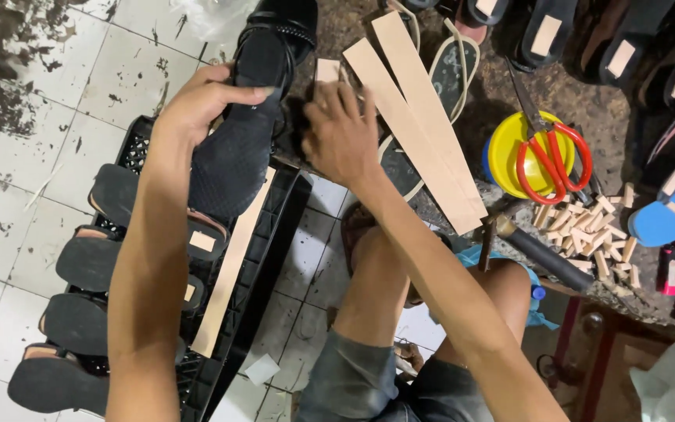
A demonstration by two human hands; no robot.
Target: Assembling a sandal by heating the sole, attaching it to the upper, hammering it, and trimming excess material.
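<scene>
My left hand (201, 101) grips a black strappy sandal (248, 125) turned sole up, fingers over its edge. My right hand (341, 133) presses at the sandal's right side and pinches a small tan leather tab (327, 70) between its fingertips. Two long tan leather strips (419, 117) lie on the dark workbench just right of that hand. My knees show below the hands.
A black crate (267, 234) at lower left carries several black sandal soles and another tan strip (232, 266). Red-handled scissors (548, 152) rest on a yellow tub (509, 148). Several small tan tabs (587, 230) and a hammer (537, 250) lie at right. More sandals line the top edge.
</scene>
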